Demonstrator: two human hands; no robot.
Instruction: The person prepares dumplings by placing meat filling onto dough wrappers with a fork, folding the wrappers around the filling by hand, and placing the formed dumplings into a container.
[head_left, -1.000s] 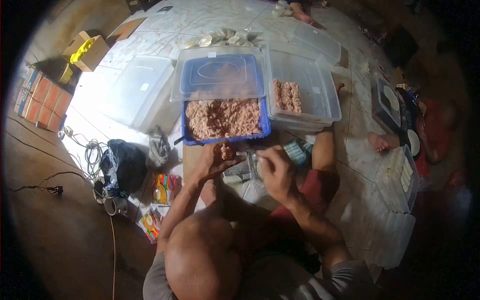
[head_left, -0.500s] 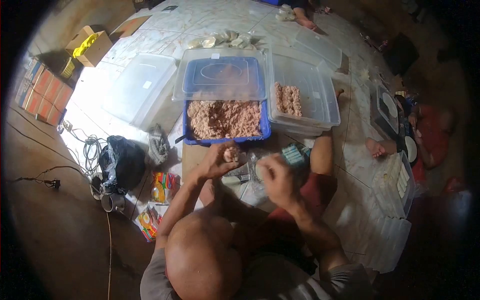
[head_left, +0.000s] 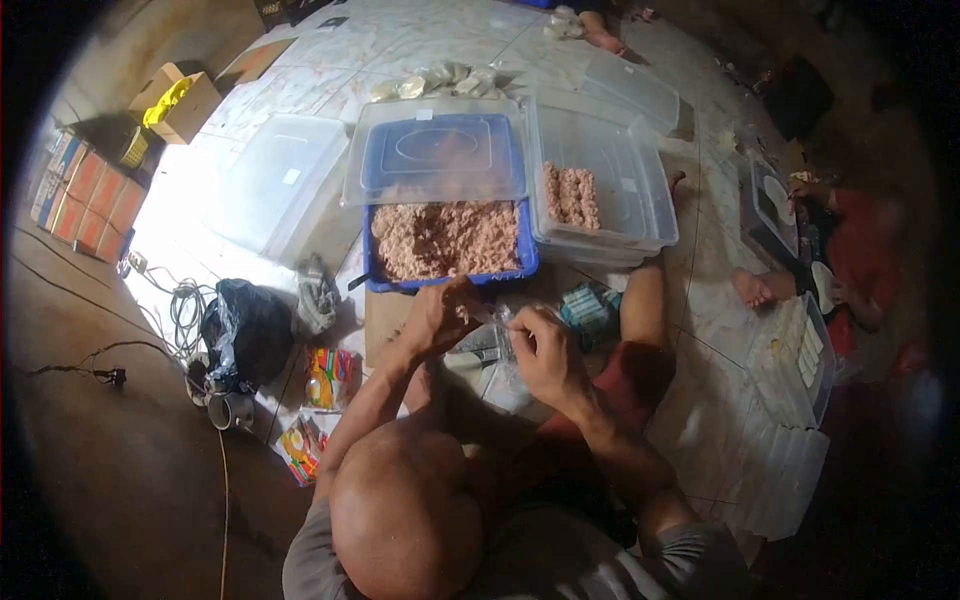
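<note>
My left hand (head_left: 445,318) is closed round a lump of pinkish minced mixture, mostly hidden by the fingers, just in front of the blue tub (head_left: 531,245). Coarse pinkish mixture (head_left: 450,238) fills that tub, and a translucent lid (head_left: 440,185) covers its far half. With bent fingers, my right hand (head_left: 550,365) pinches a piece of clear plastic film (head_left: 494,314), which reaches toward the left hand. Under the hands lies more crumpled clear plastic (head_left: 508,378). A teal-and-white packet (head_left: 588,308) is just beyond the right hand.
To the tub's right, a clear box (head_left: 650,225) holds rows of shaped mixture (head_left: 571,197). A black bag (head_left: 245,325), a metal mug (head_left: 230,408) and colourful packets (head_left: 328,378) lie at left. Another person (head_left: 870,240) sits at right by a tray of white sticks (head_left: 810,350).
My right hand has moved slightly left toward my left hand, and clear film now shows stretched between them. The left hand has turned, so less of the lump shows.
</note>
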